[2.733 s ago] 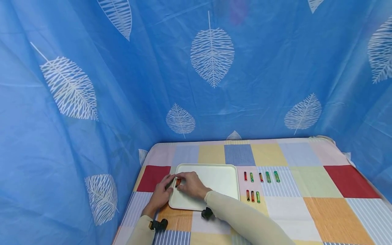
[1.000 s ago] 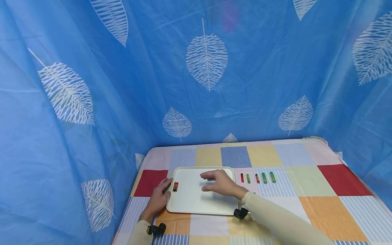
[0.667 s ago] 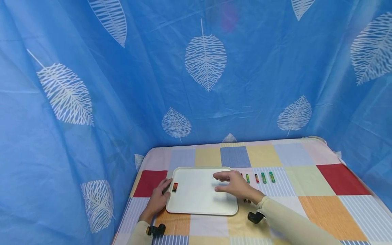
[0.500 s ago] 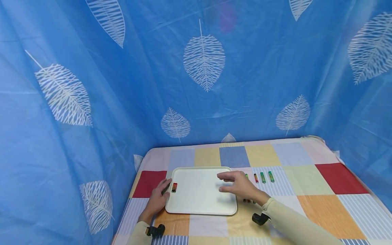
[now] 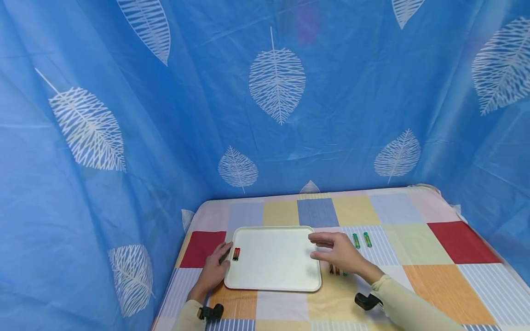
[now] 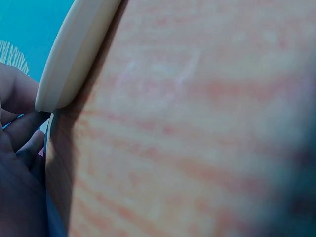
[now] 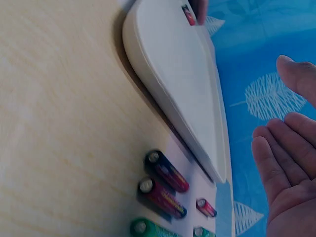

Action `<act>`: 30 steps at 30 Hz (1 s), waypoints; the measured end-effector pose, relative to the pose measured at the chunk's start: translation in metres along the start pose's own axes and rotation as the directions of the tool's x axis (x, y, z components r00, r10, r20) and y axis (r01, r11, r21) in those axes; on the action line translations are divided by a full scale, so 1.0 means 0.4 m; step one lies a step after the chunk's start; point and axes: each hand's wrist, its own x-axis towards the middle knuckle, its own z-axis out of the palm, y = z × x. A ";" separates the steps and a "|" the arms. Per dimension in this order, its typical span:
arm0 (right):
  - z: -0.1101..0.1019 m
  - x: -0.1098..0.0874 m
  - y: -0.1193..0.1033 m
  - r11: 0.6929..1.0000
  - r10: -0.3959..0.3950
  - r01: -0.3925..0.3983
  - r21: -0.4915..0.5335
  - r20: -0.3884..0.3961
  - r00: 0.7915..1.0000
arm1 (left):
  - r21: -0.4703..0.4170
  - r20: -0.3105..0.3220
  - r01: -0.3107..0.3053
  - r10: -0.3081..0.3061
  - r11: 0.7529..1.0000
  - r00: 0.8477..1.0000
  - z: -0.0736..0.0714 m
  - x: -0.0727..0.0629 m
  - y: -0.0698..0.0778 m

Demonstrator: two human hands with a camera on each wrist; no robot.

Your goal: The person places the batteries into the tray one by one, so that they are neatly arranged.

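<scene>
A white tray lies on the patchwork-covered table. Two small red-and-black batteries lie side by side at its left end. My left hand rests against the tray's left edge; in the left wrist view, finger and thumb tips touch the rim. My right hand hovers over the tray's right edge, fingers extended and thumb apart, with nothing in it. Below it are two red batteries and a green battery. Some of the back row is hidden by that hand; two green batteries show beyond it.
A smaller red battery and the end of another green one lie farther back in the right wrist view. Blue leaf-print curtains enclose the table's back and sides. The checked tablecloth extends to the right.
My right hand left the batteries at the tray's left end and moved right, across the tray to its right edge. My left hand stays at the left edge. The view shifted slightly.
</scene>
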 end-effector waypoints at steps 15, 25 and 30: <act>-0.075 -0.054 0.009 0.995 0.060 -0.066 -0.079 -0.081 0.995 | -0.004 -0.010 0.009 -0.009 1.000 1.000 0.003 0.004 -0.003; -0.122 -0.100 0.045 0.996 0.054 -0.060 -0.064 -0.097 0.994 | 0.001 -0.001 -0.004 0.004 1.000 1.000 0.001 0.009 -0.008; -0.134 -0.126 0.059 0.997 0.068 -0.071 -0.036 -0.071 0.995 | 0.006 -0.001 -0.015 0.015 1.000 1.000 0.000 0.007 -0.008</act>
